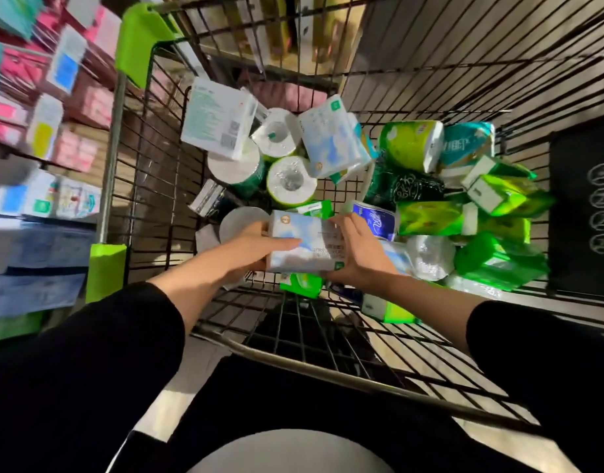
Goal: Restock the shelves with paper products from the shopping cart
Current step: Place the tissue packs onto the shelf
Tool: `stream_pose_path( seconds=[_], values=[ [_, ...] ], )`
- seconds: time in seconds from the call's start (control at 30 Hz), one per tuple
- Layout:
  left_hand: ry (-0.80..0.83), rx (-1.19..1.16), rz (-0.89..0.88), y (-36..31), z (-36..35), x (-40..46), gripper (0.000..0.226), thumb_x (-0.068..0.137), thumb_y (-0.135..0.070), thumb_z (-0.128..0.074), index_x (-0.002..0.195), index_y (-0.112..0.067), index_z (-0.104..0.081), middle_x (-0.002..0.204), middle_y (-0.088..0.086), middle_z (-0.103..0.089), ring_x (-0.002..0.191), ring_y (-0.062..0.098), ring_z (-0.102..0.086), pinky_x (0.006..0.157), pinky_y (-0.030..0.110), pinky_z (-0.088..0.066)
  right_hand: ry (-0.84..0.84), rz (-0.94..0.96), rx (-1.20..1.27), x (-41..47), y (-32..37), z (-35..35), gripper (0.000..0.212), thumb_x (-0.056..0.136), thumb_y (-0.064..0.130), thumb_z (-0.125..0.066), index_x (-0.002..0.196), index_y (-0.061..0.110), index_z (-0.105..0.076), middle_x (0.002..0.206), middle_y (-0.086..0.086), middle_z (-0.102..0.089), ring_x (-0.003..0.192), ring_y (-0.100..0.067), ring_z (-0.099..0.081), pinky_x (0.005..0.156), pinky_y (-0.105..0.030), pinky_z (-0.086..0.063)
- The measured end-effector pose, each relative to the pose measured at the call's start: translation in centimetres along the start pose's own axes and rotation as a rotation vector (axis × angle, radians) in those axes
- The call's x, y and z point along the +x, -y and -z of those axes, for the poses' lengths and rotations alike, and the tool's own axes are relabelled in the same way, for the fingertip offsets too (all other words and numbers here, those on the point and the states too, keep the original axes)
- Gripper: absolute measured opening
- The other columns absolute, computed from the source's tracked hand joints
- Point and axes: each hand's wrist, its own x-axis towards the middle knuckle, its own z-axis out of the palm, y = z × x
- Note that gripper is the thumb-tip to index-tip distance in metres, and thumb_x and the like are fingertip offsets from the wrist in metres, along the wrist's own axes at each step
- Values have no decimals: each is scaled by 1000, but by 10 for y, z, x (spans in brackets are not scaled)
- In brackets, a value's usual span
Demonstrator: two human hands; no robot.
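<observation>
Tissue pack (pixel 305 245), pale blue and white, sat between both hands above the cart (pixel 327 370), raised a little over the goods beneath it. The left hand (pixel 256 249) gripped its near-left edge with the thumb laid across the top face, and the right hand (pixel 356 254) held the right side, fingers (pixel 345 221) curled over the far corner; both sets of fingers were thus grasping the pack, neither slack. Below and around it the cart held plenty more: a white box (pixel 218 119), a second blue-white pack (pixel 334 138), several wrapped rolls (pixel 290 180), and a heap of green packs (pixel 498 196) along the right side, with a blue-labelled roll (pixel 375 220) just beside the right hand. Shelves (pixel 48 131) stood to the left of the cart, blurred, already carrying pink, white and blue packets, though which gaps needed filling could not be made out. Judging by the load, the restocking looked well short of finished: one pack was in hand and not yet on a shelf, and most of the cart's goods remained to be carried across. The likely next step seemed a lift and a turn to the left.
</observation>
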Motion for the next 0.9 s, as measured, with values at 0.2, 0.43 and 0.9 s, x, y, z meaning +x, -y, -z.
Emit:
stream_pose_path(
  seconds=[0.2,0.43,0.9],
  values=[
    [-80,-35,-45,-11,-26,14,80,58,-30,-91,125,-8,-54,120,6,-66,105,20,-65,93,40,-53,87,-82,-53,-11,-31,35,105,64,50,-85,146,9,-34,139,-8,-42,128,-22,-39,107,-33,-33],
    [-270,-82,-88,-4,-32,26,43,80,-12,-76,111,-12,-47,93,-10,-59,79,0,-56,54,8,-46,-98,-371,-527,-12,-92,63,53,87,36,-39,130,5,-50,134,-22,-47,127,-40,-41,109,-54,-30],
    [-239,-119,-91,12,-20,40,106,35,-61,-88,124,-13,-58,115,-1,-70,104,17,-67,93,43,-54,-232,-1044,145,18,-114,78,75,81,43,-73,135,3,-40,134,-15,-50,122,-33,-49,98,-39,-45]
  ],
)
